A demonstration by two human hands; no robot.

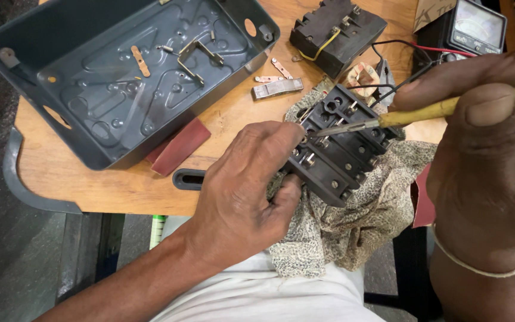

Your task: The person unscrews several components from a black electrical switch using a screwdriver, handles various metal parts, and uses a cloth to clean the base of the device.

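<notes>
My left hand (242, 191) grips the near end of a black switch block (342, 152) with metal terminals, which rests on a patterned cloth (353, 220) at the table's front edge. My right hand (484, 155) holds a yellow-handled screwdriver (430, 110), its metal tip set on a terminal at the block's left side, close to my left fingertips.
A grey metal box tray (78, 101) with a bracket and small parts lies at the back left. A second black block (336, 33) with a yellow wire, a meter (475, 27) with red and black leads, metal strips (276, 88) and red sandpaper (181, 146) lie on the wooden table (90, 179).
</notes>
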